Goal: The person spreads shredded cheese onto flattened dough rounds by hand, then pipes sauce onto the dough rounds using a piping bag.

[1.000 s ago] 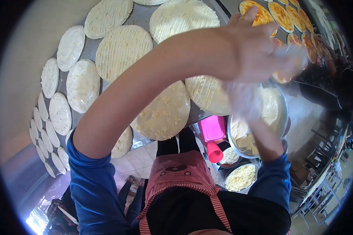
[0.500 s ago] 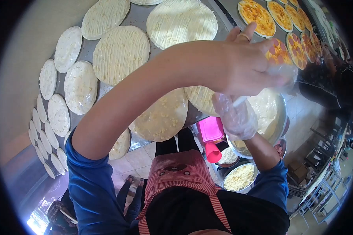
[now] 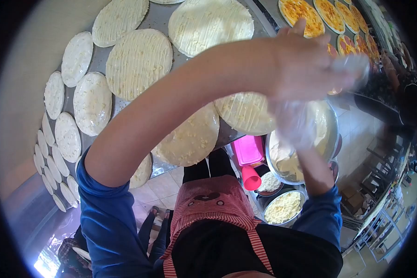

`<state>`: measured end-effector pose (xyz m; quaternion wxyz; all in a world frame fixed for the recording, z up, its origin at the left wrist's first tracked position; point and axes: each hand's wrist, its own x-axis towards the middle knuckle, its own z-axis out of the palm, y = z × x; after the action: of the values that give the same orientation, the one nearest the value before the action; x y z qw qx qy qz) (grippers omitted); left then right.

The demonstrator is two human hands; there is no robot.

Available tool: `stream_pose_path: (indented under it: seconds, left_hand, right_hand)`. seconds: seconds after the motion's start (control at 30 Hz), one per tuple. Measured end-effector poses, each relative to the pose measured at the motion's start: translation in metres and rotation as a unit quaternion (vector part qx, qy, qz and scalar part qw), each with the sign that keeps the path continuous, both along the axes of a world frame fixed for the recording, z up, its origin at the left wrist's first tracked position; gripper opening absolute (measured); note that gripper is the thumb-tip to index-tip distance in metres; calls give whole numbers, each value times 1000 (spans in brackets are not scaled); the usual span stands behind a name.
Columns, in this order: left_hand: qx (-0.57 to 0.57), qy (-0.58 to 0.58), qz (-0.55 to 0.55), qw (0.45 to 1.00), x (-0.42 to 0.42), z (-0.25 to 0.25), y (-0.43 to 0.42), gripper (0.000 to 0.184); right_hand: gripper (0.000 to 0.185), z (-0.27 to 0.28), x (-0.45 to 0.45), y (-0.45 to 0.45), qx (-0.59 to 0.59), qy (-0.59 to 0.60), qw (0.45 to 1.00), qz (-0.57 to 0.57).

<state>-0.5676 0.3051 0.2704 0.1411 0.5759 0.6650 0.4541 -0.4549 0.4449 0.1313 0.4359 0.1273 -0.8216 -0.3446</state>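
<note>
My left hand is bare and smeared by motion, reaching across to the right. Its thumb side grips a piece of clear plastic, while other fingers stick up. Below it, my right hand wears a clear plastic glove; blur and the left hand hide its fingers. Both hands are above a large metal bowl of pale cream. Beside them lies a round flat dough with piped cream lines, near another dough round with a glossy, crumb-dotted top.
More dough rounds cover the metal table. Browned, topped rounds lie at upper right. Below the table edge are a pink container, a red cup and bowls of white crumbs. Another person's legs show at lower left.
My left hand has moved right and slightly up with the clear plastic. My gloved right hand has shifted right, uncovering more of the piped dough round.
</note>
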Motion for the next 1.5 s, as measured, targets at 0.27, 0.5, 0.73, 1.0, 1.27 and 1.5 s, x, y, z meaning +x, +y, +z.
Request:
stream_pose_path:
  seconds: [0.27,0.5,0.73,1.0,1.27,1.5]
  left_hand:
    - [80,237,28,968,-1,-18,5,35]
    - [32,279,33,959,3,-10,25,34]
    - [54,188,-14,981,7,-3,8,32]
    - [69,2,-58,996,-6,10,29,32]
    - [68,299,-80,949,16,-5,8,29]
    - [88,193,133,968,15,0,52,32]
  right_hand:
    - [22,7,-1,3,-494,-264,828,33]
    - [19,29,-16,20,-84,-146,984,-48]
    - [23,-33,59,31,-166,-299,935,-97]
    - [31,-37,4,55,-327,-339,882,-31]
    - [34,-17,68,21,-471,-255,843,47]
    - [38,-58,-1,128,-388,-285,876,26]
